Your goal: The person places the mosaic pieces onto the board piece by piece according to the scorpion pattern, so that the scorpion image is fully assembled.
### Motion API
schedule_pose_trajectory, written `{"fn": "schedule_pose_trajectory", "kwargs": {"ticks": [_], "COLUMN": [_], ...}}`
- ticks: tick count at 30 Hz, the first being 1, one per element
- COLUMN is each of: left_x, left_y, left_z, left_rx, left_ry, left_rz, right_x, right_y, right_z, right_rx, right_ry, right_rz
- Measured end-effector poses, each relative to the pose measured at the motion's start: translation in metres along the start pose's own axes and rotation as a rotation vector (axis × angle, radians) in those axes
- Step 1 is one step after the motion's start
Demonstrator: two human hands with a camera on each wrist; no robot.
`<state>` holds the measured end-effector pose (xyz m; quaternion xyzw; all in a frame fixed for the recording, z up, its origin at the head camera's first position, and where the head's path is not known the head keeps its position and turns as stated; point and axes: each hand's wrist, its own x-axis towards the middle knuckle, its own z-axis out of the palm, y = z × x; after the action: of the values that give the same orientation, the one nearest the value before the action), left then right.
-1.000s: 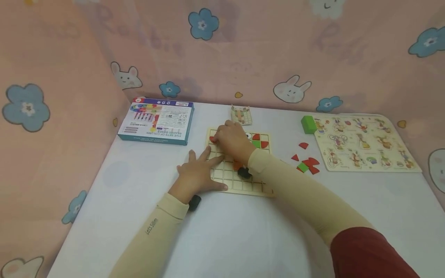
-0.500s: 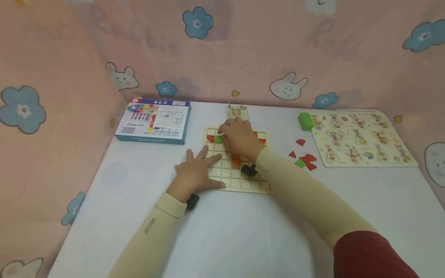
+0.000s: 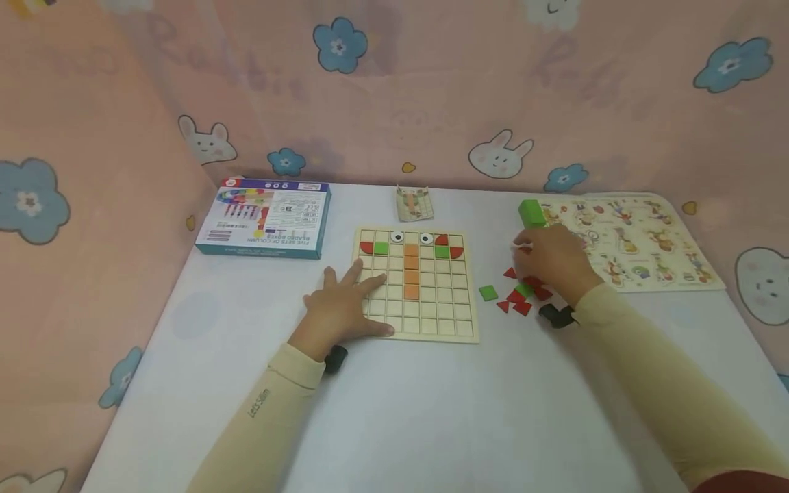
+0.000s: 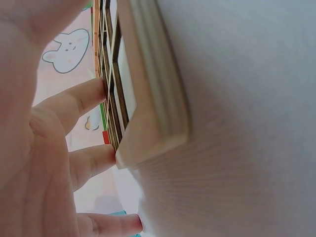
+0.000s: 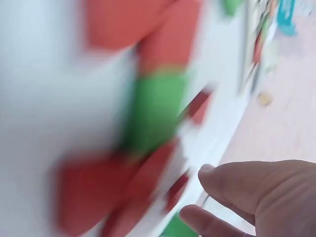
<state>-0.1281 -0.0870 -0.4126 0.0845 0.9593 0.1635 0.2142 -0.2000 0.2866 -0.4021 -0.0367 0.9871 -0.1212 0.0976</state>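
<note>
My left hand [image 3: 337, 305] lies spread over the left edge of the wooden grid board [image 3: 440, 325]; in the left wrist view, fingertips [image 4: 101, 91] touch its side. Set in the board are two eye discs [image 3: 426, 238], a column of orange squares [image 3: 411, 276], and green squares [image 3: 442, 252] beside red quarter-circles [image 3: 457, 253]. My right hand [image 3: 557, 260] hovers over loose red and green pieces [image 3: 522, 309] right of the board. Seen from the right wrist, its thumb and finger stand apart near a red piece [image 5: 177, 190], with nothing visible between them.
A small folded picture card [image 3: 415, 204] stands behind the board. At the back left lies a bead-set box [image 3: 265, 219]. A green block [image 3: 531, 213] sits by the animal puzzle board [image 3: 641, 246] at right. A loose green square [image 3: 488, 293] lies near the grid board.
My right hand has left the board's top rows and moved right to the loose pieces. The board's pieces, hidden by it before, now show. My left hand stays on the board.
</note>
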Motion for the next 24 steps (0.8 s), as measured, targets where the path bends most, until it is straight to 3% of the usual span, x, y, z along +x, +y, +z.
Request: {"fn": "schedule_pose_trajectory", "kwargs": {"ticks": [3,6,14,24], "left_x": [0.0,0.0,-0.001,0.0], "left_y": [-0.001,-0.003,-0.002,-0.002], "left_z": [0.001,0.002,0.002,0.0], "left_rx": [-0.002,-0.002,-0.007,-0.011], "left_ry": [0.001,0.0,0.003,0.002], "left_rz": [0.0,-0.001,0.005,0.002], "right_x": [-0.006,-0.008,-0.008,0.001], "right_y": [0.021,0.029,0.026,0.025], "right_z": [-0.001,-0.001,0.002,-0.004], "right_rx": [0.012,0.023,0.025,0.054], "right_ry": [-0.044,-0.07,-0.004,-0.069], "right_rz": [0.018,0.019,-0.024,-0.001]}}
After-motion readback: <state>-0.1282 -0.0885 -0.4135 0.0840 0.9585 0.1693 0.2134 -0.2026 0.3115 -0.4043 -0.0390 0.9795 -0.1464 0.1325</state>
